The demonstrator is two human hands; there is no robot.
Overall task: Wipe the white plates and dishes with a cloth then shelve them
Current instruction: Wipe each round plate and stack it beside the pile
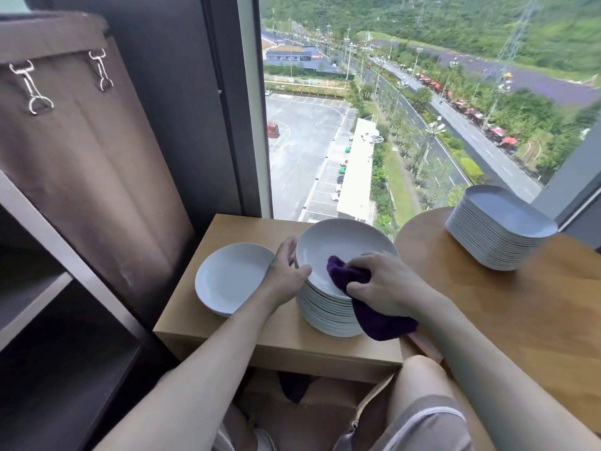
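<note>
The person's left hand holds the rim of the top plate, fingers curled over its edge, on a tall stack of white plates on the small wooden table. The right hand grips a purple cloth and presses it into that plate. One more white plate lies just beside the stack, and a pile of flat dishes sits on the round table.

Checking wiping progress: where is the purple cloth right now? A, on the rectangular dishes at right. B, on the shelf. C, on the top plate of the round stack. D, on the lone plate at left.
C: the cloth is bunched on the top plate of the round stack, its tail hanging down the front.
</note>
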